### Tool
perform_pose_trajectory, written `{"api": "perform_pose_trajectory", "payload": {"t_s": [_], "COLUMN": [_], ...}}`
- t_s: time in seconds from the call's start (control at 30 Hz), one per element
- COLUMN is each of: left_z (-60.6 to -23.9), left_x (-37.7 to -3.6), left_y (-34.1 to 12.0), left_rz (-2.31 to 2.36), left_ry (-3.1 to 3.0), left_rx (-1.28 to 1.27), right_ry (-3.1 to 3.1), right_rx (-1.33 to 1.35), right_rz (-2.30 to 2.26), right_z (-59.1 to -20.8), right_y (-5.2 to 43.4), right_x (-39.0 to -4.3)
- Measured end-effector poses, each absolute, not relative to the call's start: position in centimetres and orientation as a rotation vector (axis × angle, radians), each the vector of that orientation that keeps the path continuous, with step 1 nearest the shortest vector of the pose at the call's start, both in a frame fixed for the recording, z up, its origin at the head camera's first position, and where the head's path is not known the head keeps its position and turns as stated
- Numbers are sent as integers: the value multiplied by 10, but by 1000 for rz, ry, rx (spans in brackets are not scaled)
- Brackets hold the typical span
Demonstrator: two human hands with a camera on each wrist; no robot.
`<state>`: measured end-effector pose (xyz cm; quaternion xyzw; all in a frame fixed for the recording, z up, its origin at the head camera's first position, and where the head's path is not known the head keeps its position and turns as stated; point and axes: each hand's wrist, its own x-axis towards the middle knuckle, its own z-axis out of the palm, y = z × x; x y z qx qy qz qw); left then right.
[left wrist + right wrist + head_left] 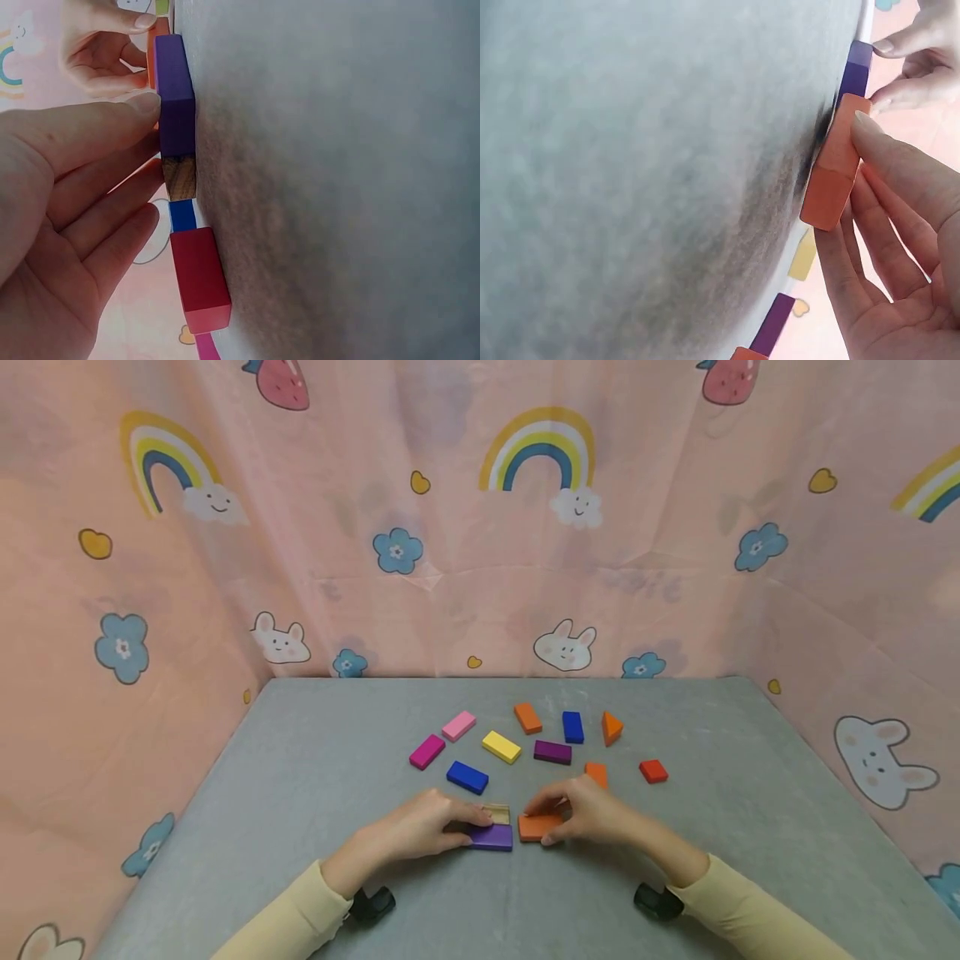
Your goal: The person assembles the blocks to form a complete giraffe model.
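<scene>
My left hand (pixel 429 823) holds a long purple block (pixel 491 838) at its left end, thumb against it and fingertips by a wood-coloured block (pixel 498 812) lined up along its far side. My right hand (pixel 592 810) pinches an orange block (pixel 534 828) between thumb and fingers. A narrow gap separates the orange block from the purple block's right end, both lying on the grey table. In the left wrist view a red block (pixel 201 277) lies beside the left fingers; the hand hides it in the head view.
Beyond the hands lie several loose blocks: blue (pixel 467 777), yellow (pixel 501 747), magenta (pixel 427 752), pink (pixel 458 726) and dark purple (pixel 552 752). An orange triangle (pixel 611 727) and a small red block (pixel 653 771) lie to the right. A patterned pink curtain (pixel 457 602) surrounds the table.
</scene>
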<state>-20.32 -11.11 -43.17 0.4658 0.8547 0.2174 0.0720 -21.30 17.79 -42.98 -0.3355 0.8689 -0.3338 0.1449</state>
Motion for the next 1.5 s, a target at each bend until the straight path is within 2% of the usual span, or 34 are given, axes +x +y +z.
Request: {"api": "perform_pose_trajectory", "payload": {"t_s": [1.5], "left_z": [-433], "left_x": [-202], "left_y": [-110], "left_rz": [652], "left_ry": [2594], "left_rx": [1385], "right_ry": [2453], "right_rx": [-938], "right_rz": [-955], "right_z": [-430], "right_y": [165], "right_x": [-206]}}
